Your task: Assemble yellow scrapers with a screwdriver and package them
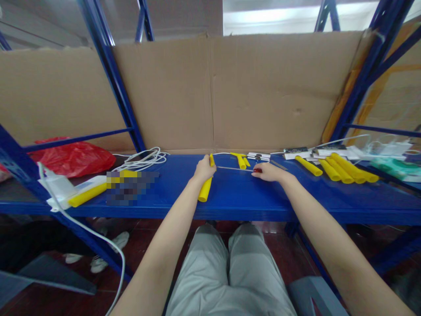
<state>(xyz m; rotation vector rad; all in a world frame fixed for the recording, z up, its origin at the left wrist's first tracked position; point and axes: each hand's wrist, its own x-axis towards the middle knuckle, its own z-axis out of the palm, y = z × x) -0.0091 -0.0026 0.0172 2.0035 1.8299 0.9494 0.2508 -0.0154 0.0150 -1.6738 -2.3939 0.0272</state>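
Observation:
My left hand [204, 168] is closed around a yellow tube [205, 191], which slants with its near end at the front of the blue shelf [243, 197]. My right hand [268, 171] is closed on the red handle of a thin tool [235, 168] that looks like a long screwdriver. Its narrow metal shaft points left toward the tube beside my left hand; whether the tip touches the tube I cannot tell. Beyond the shaft, short yellow pieces [242, 162] lie near some black-and-white clips or packets [258, 156].
Several yellow tubes [340, 171] lie at the right, with white power strips [297, 153] behind. Coiled white cable [146, 159], a red plastic bag [75, 158] and another yellow tube [87, 194] are at the left. Cardboard [263, 87] walls the back between blue posts [115, 83].

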